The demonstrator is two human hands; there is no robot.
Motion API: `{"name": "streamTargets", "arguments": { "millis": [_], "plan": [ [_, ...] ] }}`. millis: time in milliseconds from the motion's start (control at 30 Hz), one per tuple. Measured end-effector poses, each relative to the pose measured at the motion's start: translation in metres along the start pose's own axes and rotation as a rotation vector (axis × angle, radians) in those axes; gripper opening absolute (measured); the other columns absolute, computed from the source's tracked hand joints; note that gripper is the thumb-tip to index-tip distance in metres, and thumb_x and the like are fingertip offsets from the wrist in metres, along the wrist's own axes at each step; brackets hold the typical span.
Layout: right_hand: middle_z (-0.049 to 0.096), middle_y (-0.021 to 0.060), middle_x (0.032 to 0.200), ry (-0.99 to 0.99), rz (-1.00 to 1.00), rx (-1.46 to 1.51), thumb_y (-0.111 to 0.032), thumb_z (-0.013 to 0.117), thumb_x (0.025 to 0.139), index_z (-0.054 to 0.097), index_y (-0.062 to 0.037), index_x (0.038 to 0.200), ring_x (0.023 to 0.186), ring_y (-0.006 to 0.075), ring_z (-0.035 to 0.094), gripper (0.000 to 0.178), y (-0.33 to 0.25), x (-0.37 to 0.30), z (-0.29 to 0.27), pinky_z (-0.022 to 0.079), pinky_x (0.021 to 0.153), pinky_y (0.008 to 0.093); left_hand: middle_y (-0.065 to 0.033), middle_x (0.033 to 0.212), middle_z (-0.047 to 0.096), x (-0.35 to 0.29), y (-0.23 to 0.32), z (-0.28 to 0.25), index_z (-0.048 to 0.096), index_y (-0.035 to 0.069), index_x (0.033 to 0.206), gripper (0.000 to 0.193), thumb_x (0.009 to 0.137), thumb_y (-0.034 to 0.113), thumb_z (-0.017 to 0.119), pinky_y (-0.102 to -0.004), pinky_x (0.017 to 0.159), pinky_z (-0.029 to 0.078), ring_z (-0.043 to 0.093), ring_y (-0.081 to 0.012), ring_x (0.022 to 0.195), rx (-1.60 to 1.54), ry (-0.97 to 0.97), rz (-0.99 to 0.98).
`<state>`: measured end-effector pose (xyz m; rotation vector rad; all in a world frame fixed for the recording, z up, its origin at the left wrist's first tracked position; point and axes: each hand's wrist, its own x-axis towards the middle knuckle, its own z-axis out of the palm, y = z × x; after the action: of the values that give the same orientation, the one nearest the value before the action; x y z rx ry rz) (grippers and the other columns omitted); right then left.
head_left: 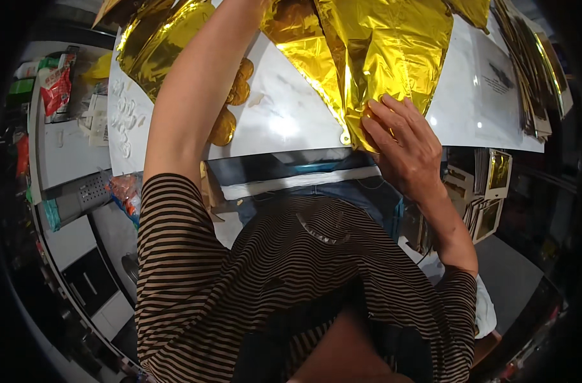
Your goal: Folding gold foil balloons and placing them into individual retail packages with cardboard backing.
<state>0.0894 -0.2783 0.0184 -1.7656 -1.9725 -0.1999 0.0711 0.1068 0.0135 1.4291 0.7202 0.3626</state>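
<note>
A flat, shiny gold foil balloon [393,54] is spread over the white table, creased, with its narrow lower end at the near edge. A small tab with a hole shows at its lower left corner. My right hand [405,137] is on that lower end, its fingers bent over the foil and the thumb hidden. My left arm reaches up across the table and leaves the picture at the top, so the left hand is out of sight. More gold foil [166,48] lies to the left of that arm, and round gold pieces [224,127] lie beside it.
Clear, curled pieces [124,118] lie on the white table [278,121] at its left. A clear plastic sleeve [498,96] and a stack of flat packs [533,70] are at the right. Framed gold cards [497,175] stand below the right edge. A side shelf [67,150] holds packets.
</note>
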Motion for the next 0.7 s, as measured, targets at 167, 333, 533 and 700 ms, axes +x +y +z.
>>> {"name": "streamTargets", "arguments": {
  "millis": [167,333,533,700],
  "plan": [
    [0.071,0.0108,0.126,0.085,-0.039,0.01,-0.003,0.074,0.082,0.074,-0.0086,0.117,0.117,0.0324,0.069,0.036,0.001,-0.002,-0.002,0.056,0.103,0.0482,-0.0061,0.066,0.063,-0.007,0.012,-0.006,0.064,0.006,0.078,0.017,0.092,0.008,0.074,-0.0327,0.044,0.041,0.058,-0.0156,0.053,0.248,-0.015,0.005],
    [0.072,0.0099,0.123,0.166,-0.041,0.015,-0.004,0.074,0.079,0.076,-0.0106,0.116,0.114,0.0318,0.071,0.038,-0.001,-0.002,-0.005,0.057,0.102,0.0474,-0.0058,0.061,0.059,-0.017,0.036,0.013,0.064,0.005,0.075,0.019,0.09,0.011,0.074,-0.0342,0.043,0.04,0.054,-0.0138,0.05,0.395,-0.062,0.051],
    [0.062,0.0143,0.141,0.043,-0.012,0.029,-0.002,0.074,0.075,0.071,-0.0114,0.125,0.129,0.0364,0.062,0.051,-0.001,-0.004,0.001,0.051,0.109,0.0529,-0.0054,0.066,0.065,0.021,0.009,0.003,0.07,0.004,0.079,0.01,0.086,0.01,0.074,-0.0316,0.045,0.04,0.053,-0.0135,0.05,0.471,0.109,0.168],
    [0.059,0.0151,0.146,-0.081,-0.002,0.065,-0.003,0.074,0.076,0.07,-0.0102,0.123,0.135,0.038,0.057,0.049,-0.001,-0.007,-0.01,0.046,0.114,0.0553,-0.0035,0.067,0.066,0.026,0.001,0.015,0.072,0.006,0.08,0.012,0.087,0.014,0.079,-0.0299,0.048,0.04,0.053,-0.0118,0.053,0.338,0.072,0.224]
  ]
}}
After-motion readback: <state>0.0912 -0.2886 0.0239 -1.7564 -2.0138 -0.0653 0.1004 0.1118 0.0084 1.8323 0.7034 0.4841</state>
